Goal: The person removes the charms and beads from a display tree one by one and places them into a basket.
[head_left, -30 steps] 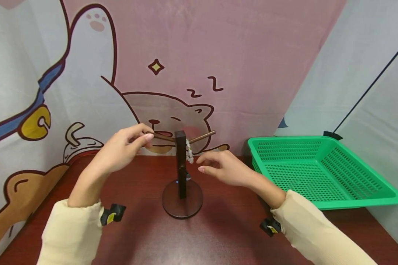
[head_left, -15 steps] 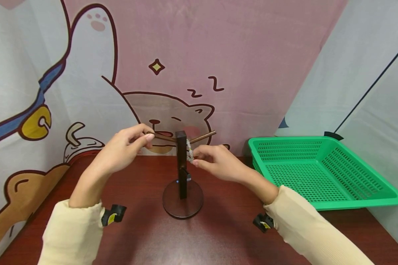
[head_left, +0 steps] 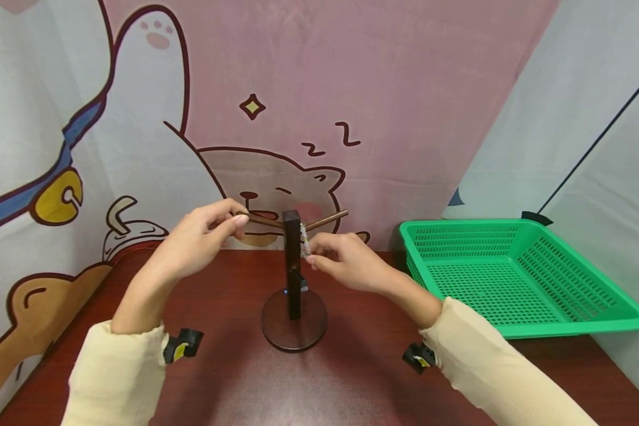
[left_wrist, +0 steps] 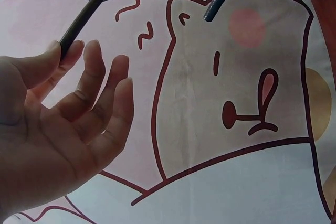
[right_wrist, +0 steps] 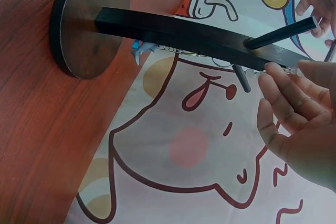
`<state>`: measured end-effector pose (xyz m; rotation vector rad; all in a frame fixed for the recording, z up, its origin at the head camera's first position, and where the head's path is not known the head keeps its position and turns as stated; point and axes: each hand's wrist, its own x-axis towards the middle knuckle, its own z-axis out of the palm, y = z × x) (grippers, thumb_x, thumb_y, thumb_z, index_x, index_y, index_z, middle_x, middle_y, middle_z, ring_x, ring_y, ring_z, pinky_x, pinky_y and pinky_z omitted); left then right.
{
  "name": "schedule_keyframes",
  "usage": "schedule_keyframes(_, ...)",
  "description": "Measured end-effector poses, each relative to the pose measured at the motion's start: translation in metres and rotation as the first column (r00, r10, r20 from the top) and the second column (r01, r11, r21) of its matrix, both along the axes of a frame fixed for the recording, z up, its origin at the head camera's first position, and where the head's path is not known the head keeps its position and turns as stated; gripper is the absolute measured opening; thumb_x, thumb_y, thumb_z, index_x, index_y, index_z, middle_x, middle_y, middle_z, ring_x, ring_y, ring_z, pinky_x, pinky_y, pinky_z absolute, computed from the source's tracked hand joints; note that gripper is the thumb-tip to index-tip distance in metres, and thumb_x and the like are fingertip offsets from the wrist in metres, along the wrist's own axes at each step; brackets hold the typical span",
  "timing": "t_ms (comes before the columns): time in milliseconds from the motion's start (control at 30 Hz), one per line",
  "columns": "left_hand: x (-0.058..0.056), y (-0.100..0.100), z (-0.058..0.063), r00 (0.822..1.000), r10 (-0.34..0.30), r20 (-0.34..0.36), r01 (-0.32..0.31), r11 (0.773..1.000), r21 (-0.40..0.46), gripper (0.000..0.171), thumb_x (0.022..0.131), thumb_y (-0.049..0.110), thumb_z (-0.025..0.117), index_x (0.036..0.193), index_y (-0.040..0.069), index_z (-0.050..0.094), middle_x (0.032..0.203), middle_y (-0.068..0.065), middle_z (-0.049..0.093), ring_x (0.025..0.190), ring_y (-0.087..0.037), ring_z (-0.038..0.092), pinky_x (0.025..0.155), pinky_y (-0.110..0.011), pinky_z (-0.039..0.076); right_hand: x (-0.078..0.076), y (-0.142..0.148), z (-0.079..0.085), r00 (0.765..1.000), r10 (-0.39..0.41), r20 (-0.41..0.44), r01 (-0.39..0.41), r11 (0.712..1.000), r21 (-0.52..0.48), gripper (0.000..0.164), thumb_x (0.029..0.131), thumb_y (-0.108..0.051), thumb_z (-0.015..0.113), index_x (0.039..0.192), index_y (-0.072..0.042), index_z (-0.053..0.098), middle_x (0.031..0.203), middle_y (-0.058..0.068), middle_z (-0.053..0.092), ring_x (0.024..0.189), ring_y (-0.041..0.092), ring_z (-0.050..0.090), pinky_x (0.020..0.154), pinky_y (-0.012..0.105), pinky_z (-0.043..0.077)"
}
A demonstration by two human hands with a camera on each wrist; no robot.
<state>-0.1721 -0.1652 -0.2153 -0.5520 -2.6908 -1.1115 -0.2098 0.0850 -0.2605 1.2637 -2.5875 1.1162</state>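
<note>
A dark wooden stand [head_left: 293,266] with a round base and side pegs stands upright in front of me. My left hand [head_left: 202,234] pinches the tip of its upper left peg [left_wrist: 81,24] between thumb and index finger; the other fingers are loosely bent. From the upper right peg [head_left: 327,219] hangs a clear beaded bracelet [head_left: 305,236]. My right hand [head_left: 348,260] pinches the bracelet's lower part, close beside the post. In the right wrist view the fingers partly hide the beads. A keychain with a blue charm [right_wrist: 140,51] hangs lower on the stand.
A green plastic basket [head_left: 570,328] with perforated walls stands on the right of the reddish-brown table [head_left: 234,378]. Behind the table hangs a pink and white cartoon cloth [head_left: 404,106]. Lower down the post, a short peg [right_wrist: 241,78] sticks out.
My right hand has moved left to the hanging bracelet and now pinches it. The left hand has kept its place on the peg.
</note>
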Motion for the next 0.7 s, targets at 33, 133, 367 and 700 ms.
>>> schedule_keyframes(33,0.0,0.0,0.0,1.0,-0.001,0.0,0.001,1.0,-0.001,0.017,0.097,0.022,0.047,0.102,0.01,0.058,0.085,-0.007,0.063,0.073,-0.02,0.054,0.066,-0.035,0.042,0.0,0.0,0.0,1.0,0.001,-0.003,-0.001,1.0,0.0,0.002,0.086,-0.003,0.058,0.086,-0.005,0.06,0.072,-0.003,0.062,0.065,0.01,0.056,0.06,0.024,0.045)
schedule_keyframes(133,0.0,0.0,0.0,1.0,-0.003,0.001,0.003,1.0,-0.002,0.017,0.097,0.022,0.047,0.102,0.01,0.058,0.085,-0.008,0.063,0.073,-0.021,0.054,0.066,-0.035,0.042,-0.001,0.001,0.0,1.0,0.0,-0.016,0.0,1.0,0.006,0.004,0.087,-0.003,0.058,0.084,-0.005,0.059,0.072,-0.002,0.062,0.065,0.01,0.057,0.06,0.025,0.046)
schedule_keyframes(367,-0.001,0.0,-0.001,1.0,0.009,-0.005,-0.009,1.0,-0.019,0.017,0.097,0.022,0.047,0.102,0.011,0.058,0.083,-0.005,0.062,0.073,-0.02,0.053,0.066,-0.035,0.041,-0.001,0.004,0.001,1.0,0.005,-0.027,-0.005,1.0,0.006,0.004,0.087,-0.005,0.059,0.083,-0.004,0.059,0.074,0.001,0.065,0.067,0.011,0.06,0.063,0.025,0.048)
schedule_keyframes(700,0.0,0.0,-0.001,1.0,0.01,-0.002,-0.01,1.0,-0.021,0.017,0.097,0.023,0.046,0.101,0.011,0.058,0.084,-0.006,0.062,0.071,-0.02,0.052,0.066,-0.035,0.04,-0.002,0.013,0.006,0.999,-0.035,-0.005,0.035,0.999,0.012,0.005,0.086,-0.002,0.059,0.083,-0.006,0.06,0.072,-0.005,0.065,0.067,0.005,0.061,0.063,0.026,0.046)
